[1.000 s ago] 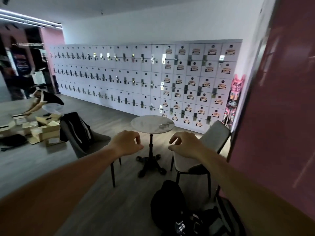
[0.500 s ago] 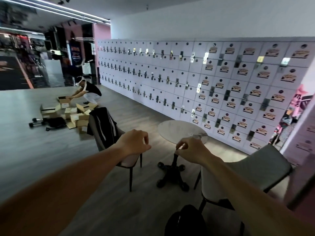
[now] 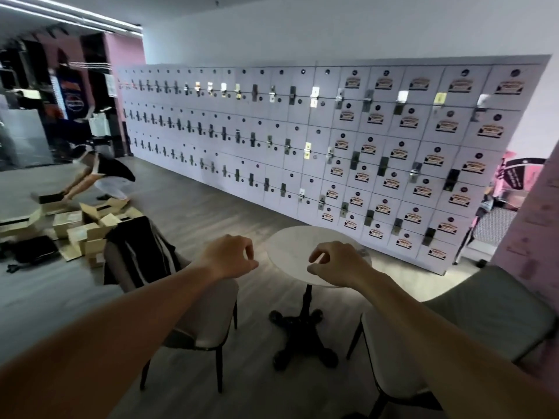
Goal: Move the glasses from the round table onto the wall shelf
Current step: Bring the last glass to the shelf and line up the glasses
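A round table (image 3: 290, 252) with a pale marble top and a black pedestal foot stands just ahead of me. At its right rim, a small faint shape that may be the glasses (image 3: 362, 253) peeks out behind my right hand; it is too blurred to be sure. My left hand (image 3: 230, 257) hovers left of the tabletop, fingers loosely curled and holding nothing. My right hand (image 3: 338, 264) hovers over the table's near right part, also loosely curled and holding nothing. No wall shelf shows in this view.
A chair (image 3: 205, 316) with a dark jacket (image 3: 142, 252) on its back stands left of the table, and a grey chair (image 3: 484, 309) stands right. White lockers (image 3: 332, 146) line the far wall. A person (image 3: 102, 176) bends over cardboard boxes (image 3: 87, 228) at far left.
My view has swung left and moved closer to the table, which now looks larger. Both hands stay stretched out in front, holding nothing.
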### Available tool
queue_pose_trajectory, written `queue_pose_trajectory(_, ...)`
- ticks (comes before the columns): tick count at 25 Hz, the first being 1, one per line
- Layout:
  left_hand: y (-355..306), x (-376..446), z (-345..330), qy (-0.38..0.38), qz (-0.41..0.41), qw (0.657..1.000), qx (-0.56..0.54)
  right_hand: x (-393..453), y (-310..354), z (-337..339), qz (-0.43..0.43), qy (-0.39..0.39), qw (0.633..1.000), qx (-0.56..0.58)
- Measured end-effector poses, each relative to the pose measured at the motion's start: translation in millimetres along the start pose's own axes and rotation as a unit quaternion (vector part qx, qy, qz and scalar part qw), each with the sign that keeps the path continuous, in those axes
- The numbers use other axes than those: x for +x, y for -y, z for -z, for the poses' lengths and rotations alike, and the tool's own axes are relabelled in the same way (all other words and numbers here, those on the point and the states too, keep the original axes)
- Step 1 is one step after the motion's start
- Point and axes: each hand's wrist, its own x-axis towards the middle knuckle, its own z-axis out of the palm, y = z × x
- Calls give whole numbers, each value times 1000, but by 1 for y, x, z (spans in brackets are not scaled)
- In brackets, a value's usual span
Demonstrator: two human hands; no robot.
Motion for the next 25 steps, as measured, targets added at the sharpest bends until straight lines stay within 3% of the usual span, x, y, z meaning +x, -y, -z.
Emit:
queue_pose_trajectory(15, -32, 294, -68, 49, -99, 994, -11, 227, -114, 40, -83, -61, 995, 15)
queue_pose_trajectory(25, -57, 471, -142, 86, -136, 986, -32, 370, -200, 50, -134, -53, 989, 18)
